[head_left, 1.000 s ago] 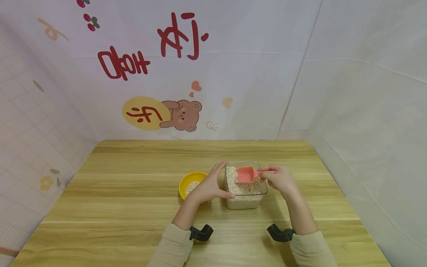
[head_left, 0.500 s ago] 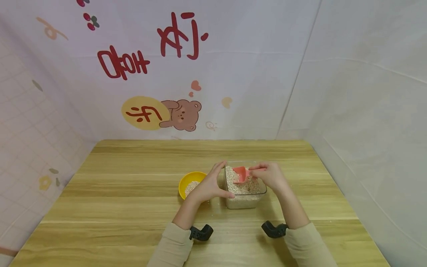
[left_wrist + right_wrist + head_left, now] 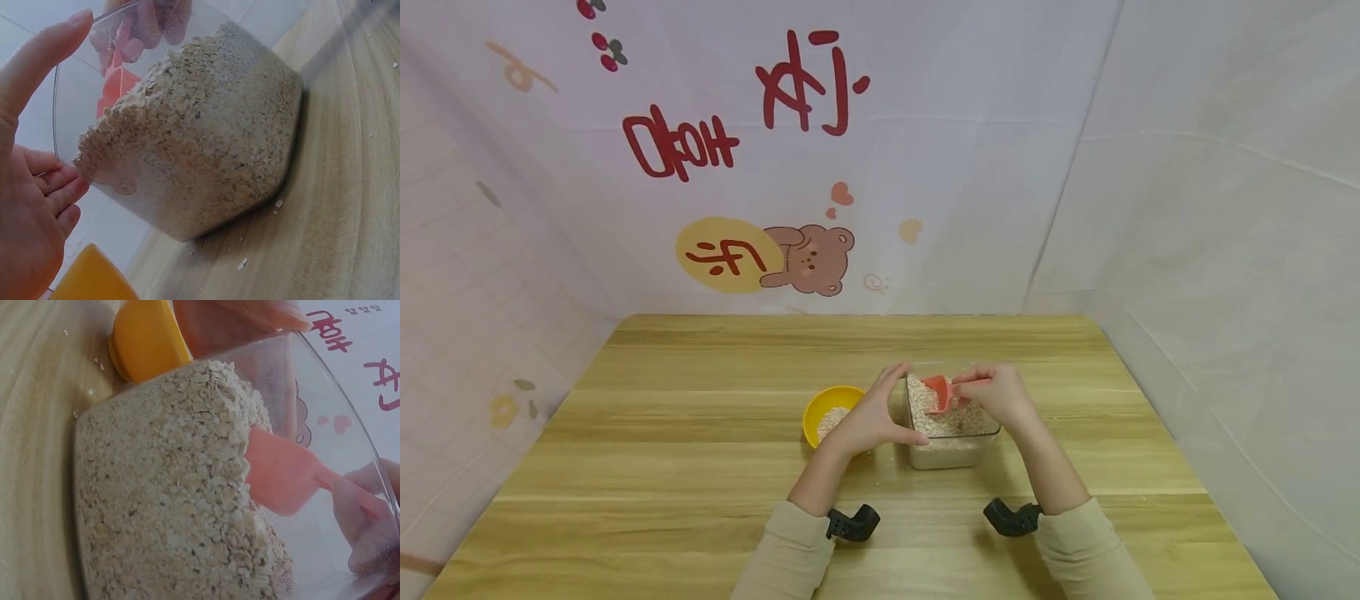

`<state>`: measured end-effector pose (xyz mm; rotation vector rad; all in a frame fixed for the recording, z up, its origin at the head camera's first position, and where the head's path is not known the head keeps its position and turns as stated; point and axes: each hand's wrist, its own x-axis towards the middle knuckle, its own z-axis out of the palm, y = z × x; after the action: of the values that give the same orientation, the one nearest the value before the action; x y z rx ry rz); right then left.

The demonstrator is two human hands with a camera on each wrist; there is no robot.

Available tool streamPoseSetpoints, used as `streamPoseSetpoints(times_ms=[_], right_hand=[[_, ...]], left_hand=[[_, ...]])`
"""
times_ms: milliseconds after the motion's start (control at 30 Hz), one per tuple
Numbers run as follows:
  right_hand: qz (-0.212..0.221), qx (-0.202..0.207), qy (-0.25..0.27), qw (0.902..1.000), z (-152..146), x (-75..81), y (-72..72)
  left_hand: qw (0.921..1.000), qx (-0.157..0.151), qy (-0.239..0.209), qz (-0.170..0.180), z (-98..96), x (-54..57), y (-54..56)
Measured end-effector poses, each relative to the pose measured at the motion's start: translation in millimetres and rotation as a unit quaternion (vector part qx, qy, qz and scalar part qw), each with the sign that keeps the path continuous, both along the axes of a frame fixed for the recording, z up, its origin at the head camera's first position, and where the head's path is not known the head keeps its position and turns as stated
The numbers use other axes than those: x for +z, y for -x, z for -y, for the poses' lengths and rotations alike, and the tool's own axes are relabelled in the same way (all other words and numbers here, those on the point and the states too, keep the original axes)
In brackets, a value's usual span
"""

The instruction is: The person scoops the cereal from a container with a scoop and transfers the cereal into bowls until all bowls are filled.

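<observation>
I saw the right hand (image 3: pixel 1000 398) pinching a pink scoop (image 3: pixel 937 393), which pointed leftward from it into oats (image 3: pixel 958 423) inside a clear container (image 3: pixel 955 437). The left hand (image 3: pixel 872 423), spread wide, touched the container's left side, a yellow bowl (image 3: pixel 810 414) just beyond.

Left hand (image 3: pixel 26 209) holding clear container (image 3: pixel 144 200), standing short of edge of tabletop (image 3: pixel 350 162); oats (image 3: pixel 194 112) sloping inside. Right hand (image 3: pixel 147 28) pinching pink scoop (image 3: pixel 119 84). Loose flakes (image 3: pixel 242 264) lying on tabletop; yellow bowl (image 3: pixel 94 278) partly showing.
</observation>
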<state>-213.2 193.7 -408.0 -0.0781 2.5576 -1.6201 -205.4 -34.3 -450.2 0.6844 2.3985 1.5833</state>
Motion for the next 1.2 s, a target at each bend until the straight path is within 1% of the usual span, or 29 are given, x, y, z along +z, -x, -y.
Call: streamPoseSetpoints(times_ms=[167, 333, 600, 900, 1200], right_hand=[[0.016, -0.003, 0.009, 0.9998, -4, 0.7, 0.6], [0.035, -0.002, 0.033, 0.9988, -8, 2.8, 0.1], [0.043, -0.013, 0.051, 0.9977, -14, 3.7, -2.5], [0.056, -0.031, 0.074, 0.9952, -26, -0.3, -4.1], [0.062, -0.026, 0.108, 0.9919, -33, -7.8, -3.3]], left_hand=[[1.0, 0.001, 0.004, -0.001, 0.1, -0.8, 0.4], [1.0, -0.001, 0.004, 0.0, 0.8, -1.6, 0.9], [1.0, -0.002, 0.004, -0.001, 0.8, -1.3, 0.8], [1.0, -0.002, 0.004, -0.001, 0.4, -1.7, 0.8], [0.9998, -0.001, 0.016, -0.013, 0.5, -2.0, 1.1]])
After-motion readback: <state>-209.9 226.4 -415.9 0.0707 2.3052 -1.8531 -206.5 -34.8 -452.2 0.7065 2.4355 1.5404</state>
